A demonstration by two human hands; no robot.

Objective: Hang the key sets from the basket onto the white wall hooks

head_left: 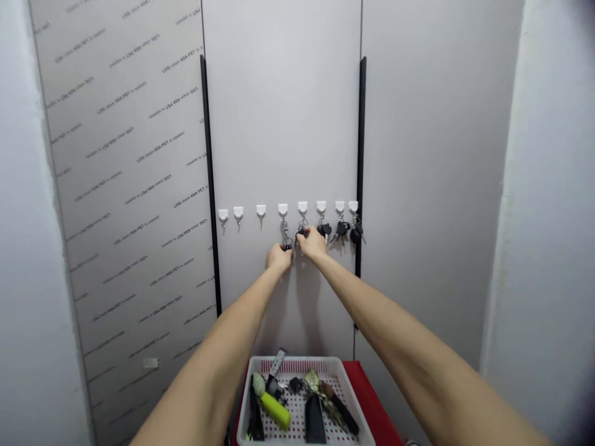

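A row of white adhesive hooks [283, 210] runs across the pale cabinet door in front of me. My left hand [279, 256] is closed on a bunch of keys [287, 241] that hangs by a metal clip from the fourth hook from the left. Just to the right, my right hand [313, 242] has its fingers closed on dark keys [300, 233] under the neighbouring hook [302, 207]. More key bunches [341, 229] hang from the hooks farther right. The three hooks on the left [238, 212] carry no keys.
Below my hands, a white plastic basket [357, 396] stands on a red surface [372, 402]. It holds several keys, a yellow-green key holder [276, 411] and a black case [315, 420]. Long black handles [361, 136] edge the middle door panel; walls close in on both sides.
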